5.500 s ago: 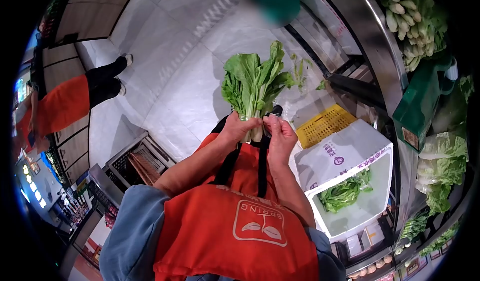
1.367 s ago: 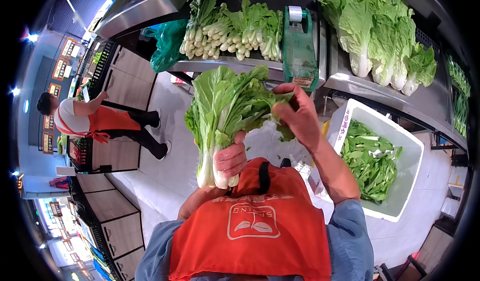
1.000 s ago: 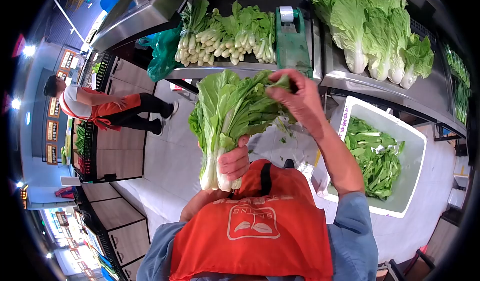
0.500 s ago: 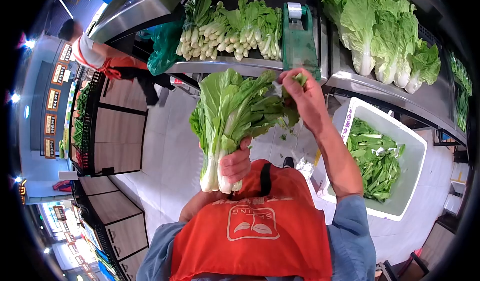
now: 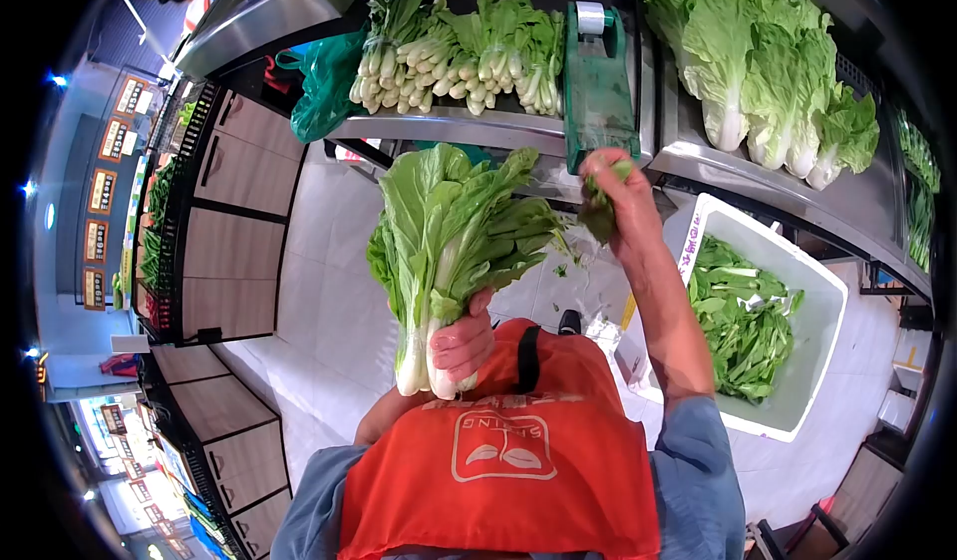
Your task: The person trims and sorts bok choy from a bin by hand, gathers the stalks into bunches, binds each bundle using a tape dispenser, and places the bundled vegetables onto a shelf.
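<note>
Fingers of our left hand (image 5: 462, 349) wrap the white stems of the leafy bunch (image 5: 449, 231), closed on them nr the ctr of the frame. Its long axis runs approx bottom to top, leaning slightly R: stem ends down, leaves up, outer ones splayed R. W/ our right hand (image 5: 610, 176) we pinch a small leaf (image 5: 598, 213) betw. closed fingertips, apart from the bunch, nr the green tape dispenser (image 5: 598, 91). Mid-R we see a white box (image 5: 812, 361) w/ loose greens (image 5: 743, 331); upper R, cabbages (image 5: 778, 81) on the counter (image 5: 688, 161).
</note>
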`<state>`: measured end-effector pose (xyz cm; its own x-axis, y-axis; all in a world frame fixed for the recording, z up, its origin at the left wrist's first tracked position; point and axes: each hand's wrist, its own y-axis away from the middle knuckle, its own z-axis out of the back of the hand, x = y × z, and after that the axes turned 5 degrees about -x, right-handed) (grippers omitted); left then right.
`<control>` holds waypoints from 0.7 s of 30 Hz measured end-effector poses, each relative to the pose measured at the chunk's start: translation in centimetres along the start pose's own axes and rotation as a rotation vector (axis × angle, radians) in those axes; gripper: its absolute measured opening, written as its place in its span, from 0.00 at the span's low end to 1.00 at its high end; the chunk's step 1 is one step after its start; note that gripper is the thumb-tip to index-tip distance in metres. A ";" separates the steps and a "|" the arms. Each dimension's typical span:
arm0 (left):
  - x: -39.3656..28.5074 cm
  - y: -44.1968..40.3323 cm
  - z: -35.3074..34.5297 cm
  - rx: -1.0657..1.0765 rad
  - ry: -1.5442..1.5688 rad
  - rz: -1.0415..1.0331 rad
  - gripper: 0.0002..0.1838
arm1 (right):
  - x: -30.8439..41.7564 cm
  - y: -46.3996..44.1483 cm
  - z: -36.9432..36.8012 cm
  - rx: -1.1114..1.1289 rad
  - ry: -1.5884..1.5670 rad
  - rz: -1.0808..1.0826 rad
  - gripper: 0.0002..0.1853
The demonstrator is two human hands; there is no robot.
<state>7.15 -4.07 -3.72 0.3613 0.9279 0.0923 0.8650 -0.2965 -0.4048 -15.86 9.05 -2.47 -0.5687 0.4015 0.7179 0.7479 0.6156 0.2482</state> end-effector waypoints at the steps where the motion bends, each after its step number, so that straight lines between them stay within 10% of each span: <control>1: 0.0 0.4 0.0 0.004 0.001 0.001 0.46 | -0.7 0.2 0.3 0.054 -0.008 -0.040 0.06; 12: 0.7 -0.4 0.4 -0.044 0.043 0.046 0.44 | -1.4 0.0 -2.9 0.199 -0.029 -0.133 0.14; 17: 1.2 1.0 -0.6 -0.168 -0.033 -0.046 0.25 | -2.3 -0.8 -0.9 -0.022 0.071 0.032 0.11; 21: 0.4 3.2 -0.4 -0.070 -0.039 -0.078 0.36 | -4.8 -0.2 3.0 -0.133 -0.060 -0.096 0.08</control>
<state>10.20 -4.70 -4.60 0.2791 0.9565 0.0852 0.9126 -0.2366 -0.3334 -14.34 9.00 -7.89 -0.6564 0.3873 0.6474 0.7254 0.5597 0.4006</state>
